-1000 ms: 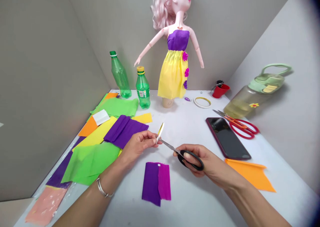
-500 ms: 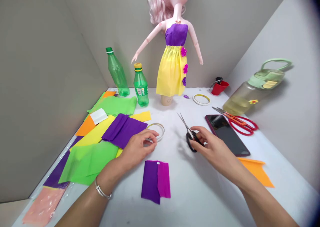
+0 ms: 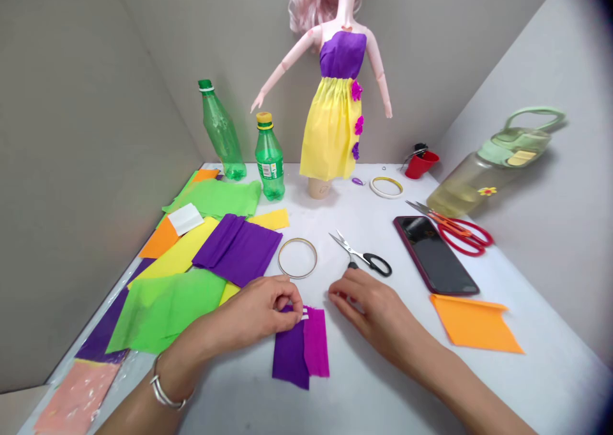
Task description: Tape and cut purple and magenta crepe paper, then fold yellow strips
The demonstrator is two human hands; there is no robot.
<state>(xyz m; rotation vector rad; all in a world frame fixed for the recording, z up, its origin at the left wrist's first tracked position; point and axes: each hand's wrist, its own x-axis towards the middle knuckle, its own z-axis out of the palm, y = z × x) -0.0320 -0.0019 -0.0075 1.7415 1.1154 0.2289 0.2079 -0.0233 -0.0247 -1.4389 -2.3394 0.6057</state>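
My left hand (image 3: 268, 304) is closed in a pinch at the top edge of a small purple piece (image 3: 290, 358), beside small white bits; what its fingertips hold is too small to name. A magenta piece (image 3: 317, 342) lies against the purple one. My right hand (image 3: 366, 301) rests over the table with curled fingers, close to the black-handled scissors (image 3: 378, 264), which lie spread apart; whether anything is between its fingers is hidden. Behind my left hand lies a tape ring (image 3: 297, 276). A doll (image 3: 330, 128) in a purple and yellow dress stands at the back.
Purple (image 3: 242, 250), green (image 3: 167, 310) and yellow sheets cover the left side. Two green bottles (image 3: 271, 167) stand behind them. On the right are a phone (image 3: 435, 256), red scissors (image 3: 464, 234), an orange piece (image 3: 479, 323), a water bottle (image 3: 460, 183) and a red cup (image 3: 422, 165).
My right hand has let go of the black-handled scissors and moved left and nearer. My left hand has come down from the tape ring to the purple piece.
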